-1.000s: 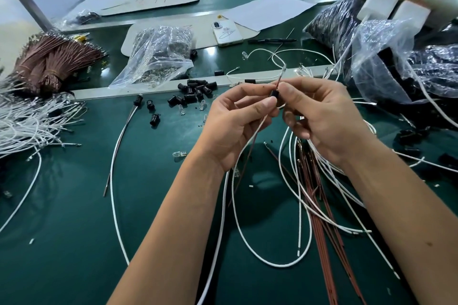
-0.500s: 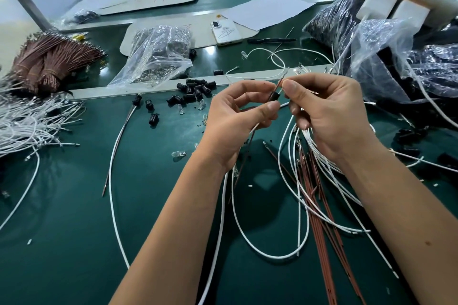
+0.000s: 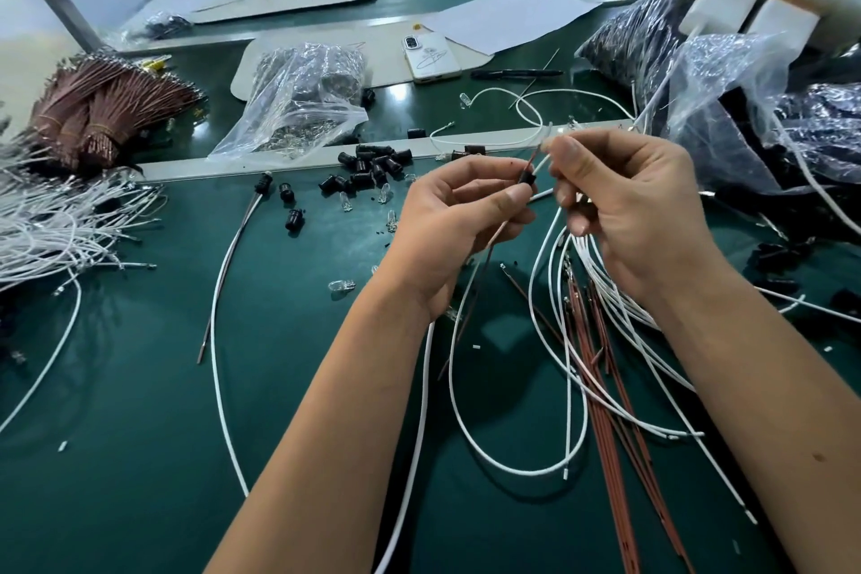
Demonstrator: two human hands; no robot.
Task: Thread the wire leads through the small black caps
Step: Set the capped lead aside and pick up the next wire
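the left hand (image 3: pixel 459 224) pinches a black cap (image 3: pixel 526 179) between thumb and fingertip, above the middle of the green table (image 3: pixel 140 433). a brown wire (image 3: pixel 494 242) passes through the cap and hangs down toward 6 o'clock from it. the right hand (image 3: pixel 638 210), just at 3 o'clock of the cap, pinches the upper wire ends at 1 o'clock of the cap, its fingers curled; whether a white lead is also in that pinch is unclear. at 10 o'clock of the hands lies a heap of loose caps (image 3: pixel 372 168), with a few small clear bulbs (image 3: pixel 342 285) scattered around it. at 11 o'clock sits a clear bag (image 3: pixel 303 98) of small parts, with a phone (image 3: pixel 431 58) and a pen (image 3: pixel 517 73) beyond at 12. white wires (image 3: pixel 573 368) and brown wires (image 3: pixel 615 433) lie crossed and looped under the right forearm, at 5 o'clock of the cap. far out at 9 o'clock lie a white wire pile (image 3: pixel 51 224) and tied brown bundles (image 3: pixel 102 107). dark bags (image 3: pixel 768 117) crowd the 2 o'clock side, close to the right hand. a finished pair (image 3: pixel 228 284) lies at 8 o'clock.
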